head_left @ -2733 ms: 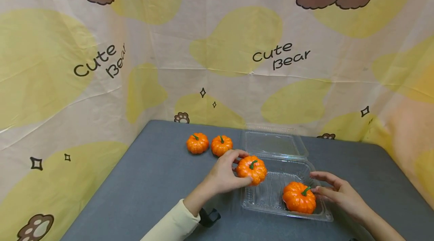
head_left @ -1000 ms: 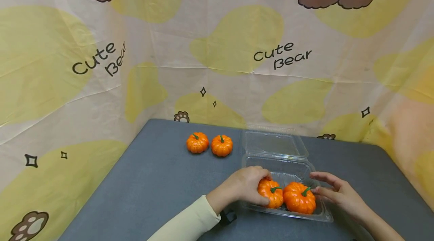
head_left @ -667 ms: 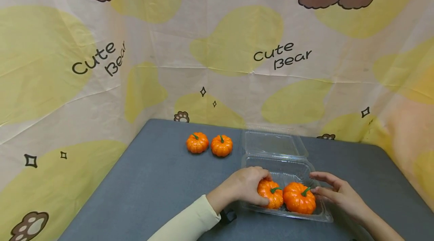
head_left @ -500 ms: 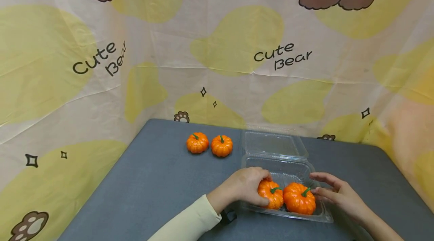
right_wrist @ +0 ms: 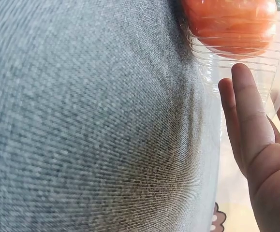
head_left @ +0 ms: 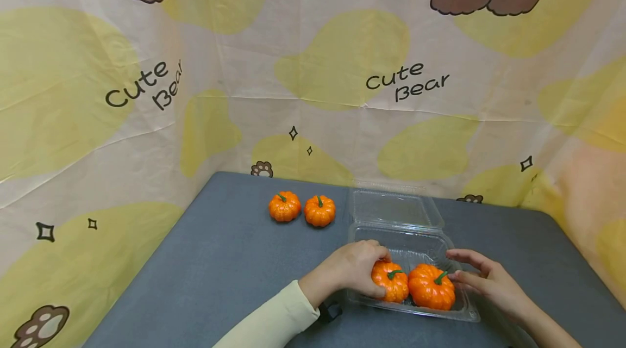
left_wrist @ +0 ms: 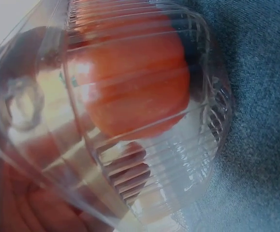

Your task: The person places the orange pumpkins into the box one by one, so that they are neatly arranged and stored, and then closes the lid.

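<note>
My left hand [head_left: 349,269] grips a small orange pumpkin [head_left: 395,285] with a green stem, low inside a clear plastic clamshell container [head_left: 411,311]. Thumb and fingers lie on the pumpkin's left side. Right beside it, in the same tray, sits a second pumpkin [head_left: 431,287]. At the container's right rim is my right hand [head_left: 489,283], its fingers extended and holding no pumpkin. Seen from the right wrist, straight fingers [right_wrist: 250,106] lie against the ribbed clear wall. The left wrist view shows a pumpkin [left_wrist: 135,72] through the plastic.
Two more pumpkins, one at the left [head_left: 285,206] and one closer to the container [head_left: 320,211], stand toward the back of the grey table [head_left: 235,250]. The container's lid [head_left: 396,209] lies folded back behind it. A printed cloth [head_left: 313,65] hangs behind the table.
Since the earliest frame, my left hand has carried its pumpkin right and down into the container, next to the other pumpkin. Over the last second both hands have stayed almost still.
</note>
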{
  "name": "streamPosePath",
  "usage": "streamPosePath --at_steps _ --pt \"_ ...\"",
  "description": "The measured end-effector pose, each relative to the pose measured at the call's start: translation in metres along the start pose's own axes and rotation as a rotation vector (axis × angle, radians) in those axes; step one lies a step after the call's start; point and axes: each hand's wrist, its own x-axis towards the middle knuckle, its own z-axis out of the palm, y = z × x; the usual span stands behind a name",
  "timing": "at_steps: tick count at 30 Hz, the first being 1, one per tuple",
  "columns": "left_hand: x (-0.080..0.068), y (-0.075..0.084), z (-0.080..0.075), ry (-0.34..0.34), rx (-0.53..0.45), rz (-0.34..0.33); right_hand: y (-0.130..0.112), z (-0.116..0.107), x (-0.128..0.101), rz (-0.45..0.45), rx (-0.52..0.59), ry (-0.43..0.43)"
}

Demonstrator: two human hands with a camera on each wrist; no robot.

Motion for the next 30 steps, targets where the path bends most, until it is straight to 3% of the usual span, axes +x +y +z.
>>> streamPosePath --at_steps 7,18,30 --pt "-0.001 0.001 -0.002 -0.003 0.029 0.026 0.002 -0.001 -0.001 0.003 0.008 0.001" --pt "-0.007 -0.004 -0.014 0.103 -0.067 0.027 0.001 -0.001 0.000 0.013 0.019 -0.003" --pt "-0.015 -0.019 -0.029 0.223 -0.207 -0.074 0.004 0.000 0.001 0.008 0.022 0.007"
